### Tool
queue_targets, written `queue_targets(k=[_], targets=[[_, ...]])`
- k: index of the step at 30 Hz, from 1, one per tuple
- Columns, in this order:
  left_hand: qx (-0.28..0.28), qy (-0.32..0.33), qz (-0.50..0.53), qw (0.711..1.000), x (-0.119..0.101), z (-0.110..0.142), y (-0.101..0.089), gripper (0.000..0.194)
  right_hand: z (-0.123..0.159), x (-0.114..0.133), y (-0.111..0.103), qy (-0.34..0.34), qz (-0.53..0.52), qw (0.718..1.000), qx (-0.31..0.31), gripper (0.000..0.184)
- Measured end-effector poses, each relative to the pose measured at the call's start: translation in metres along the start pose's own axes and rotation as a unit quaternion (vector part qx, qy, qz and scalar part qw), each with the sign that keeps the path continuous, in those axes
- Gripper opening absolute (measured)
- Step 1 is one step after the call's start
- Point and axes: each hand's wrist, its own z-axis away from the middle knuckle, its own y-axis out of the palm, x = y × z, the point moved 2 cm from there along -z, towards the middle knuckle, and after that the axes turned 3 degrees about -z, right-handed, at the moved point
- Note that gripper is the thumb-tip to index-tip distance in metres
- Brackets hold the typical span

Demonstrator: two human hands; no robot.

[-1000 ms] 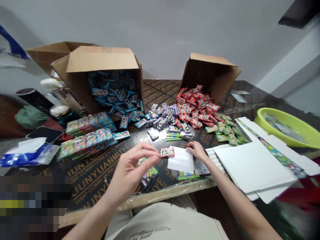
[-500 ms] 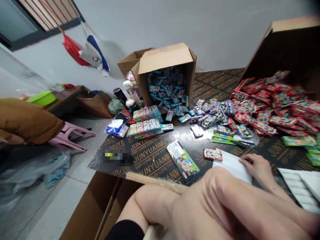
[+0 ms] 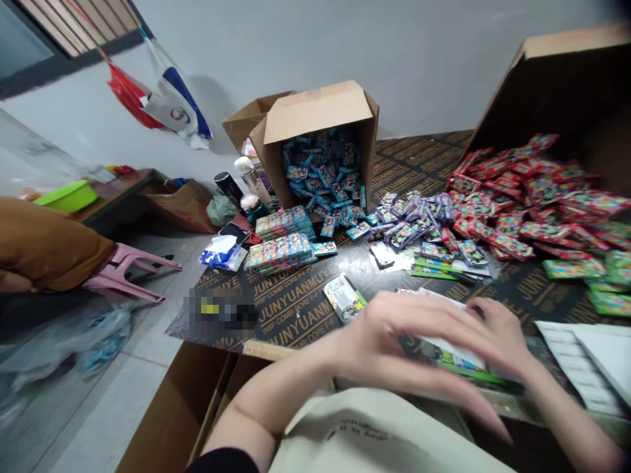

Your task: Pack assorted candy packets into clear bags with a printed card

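Observation:
My left hand (image 3: pixel 419 335) is stretched across in front of me, somewhat blurred, its fingers apart and nothing visible in them. It passes over a white sheet (image 3: pixel 466 353) and covers much of it. At the far edge of that sheet, my right hand (image 3: pixel 500 328) has its fingers closed on the paper; the left hand partly hides this grip. Only a sliver of a small red packet (image 3: pixel 405 291) shows behind my left hand. A flat green-and-black printed package (image 3: pixel 345 299) lies to the left, and a green printed piece (image 3: pixel 456 363) shows under the sheet.
Red packets (image 3: pixel 507 223) spill from a carton (image 3: pixel 557 79) at right, beside purple packets (image 3: pixel 414 220) and green packets (image 3: pixel 574 269). Another carton (image 3: pixel 320 115) holds blue packets (image 3: pixel 325 177). Stacked packet sets (image 3: pixel 280 253), a tissue pack (image 3: pixel 221 253) and a pink stool (image 3: pixel 125 266) are left.
The view has swung left since a second ago. My left hand has let go of the red packet and swept right over the sheet. The right hand stays at the sheet's edge.

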Motion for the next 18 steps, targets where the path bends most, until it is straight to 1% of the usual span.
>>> queue_targets(k=[1, 2, 3, 4, 5, 6, 7, 8, 9, 11, 13, 14, 16, 17, 18], targets=[[0.034, 0.012, -0.051, 0.998, 0.019, -0.006, -0.001, 0.038, 0.000, 0.002, -0.002, 0.006, 0.007, 1.000, 0.006, 0.011], [0.066, 0.015, -0.129, 0.989, 0.041, -0.010, -0.001, 0.041, 0.000, 0.005, -0.003, 0.014, 0.017, 1.000, 0.010, 0.011], [0.087, 0.001, -0.209, 0.974, 0.066, -0.011, 0.001, 0.046, -0.001, 0.006, -0.004, 0.025, 0.028, 0.999, 0.012, 0.011], [0.119, -0.027, -0.279, 0.953, 0.092, -0.011, 0.004, 0.051, -0.001, 0.008, -0.005, 0.037, 0.039, 0.998, 0.014, 0.011], [0.156, -0.052, -0.325, 0.931, 0.116, -0.009, 0.009, 0.061, -0.001, 0.008, -0.006, 0.047, 0.048, 0.998, 0.015, 0.011], [0.205, -0.061, -0.343, 0.915, 0.137, -0.005, 0.016, 0.073, -0.001, 0.009, -0.007, 0.055, 0.054, 0.997, 0.016, 0.012], [0.221, -0.057, -0.350, 0.908, 0.153, -0.001, 0.022, 0.082, -0.001, 0.009, -0.008, 0.062, 0.055, 0.996, 0.016, 0.012], [0.227, -0.047, -0.355, 0.906, 0.164, 0.002, 0.027, 0.087, -0.002, 0.010, -0.008, 0.068, 0.052, 0.996, 0.018, 0.013], [0.225, -0.035, -0.355, 0.907, 0.169, 0.004, 0.032, 0.090, -0.002, 0.011, -0.010, 0.072, 0.043, 0.996, 0.018, 0.013], [0.204, -0.014, -0.355, 0.912, 0.170, 0.004, 0.040, 0.086, -0.003, 0.016, -0.015, 0.072, 0.013, 0.997, 0.000, 0.014], [0.190, -0.013, -0.334, 0.923, 0.162, 0.001, 0.042, 0.074, -0.005, 0.027, -0.024, 0.070, -0.028, 0.996, -0.049, 0.015], [0.174, -0.027, -0.310, 0.934, 0.157, -0.002, 0.041, 0.068, -0.006, 0.035, -0.030, 0.070, -0.059, 0.993, -0.077, 0.017], [0.116, -0.072, -0.253, 0.958, 0.149, -0.008, 0.035, 0.057, -0.008, 0.059, -0.042, 0.073, -0.152, 0.979, -0.114, 0.026], [0.077, -0.094, -0.227, 0.966, 0.145, -0.011, 0.032, 0.054, -0.010, 0.074, -0.046, 0.076, -0.212, 0.968, -0.115, 0.032], [0.033, -0.111, -0.200, 0.973, 0.141, -0.013, 0.028, 0.053, -0.011, 0.091, -0.049, 0.078, -0.276, 0.953, -0.101, 0.038]])
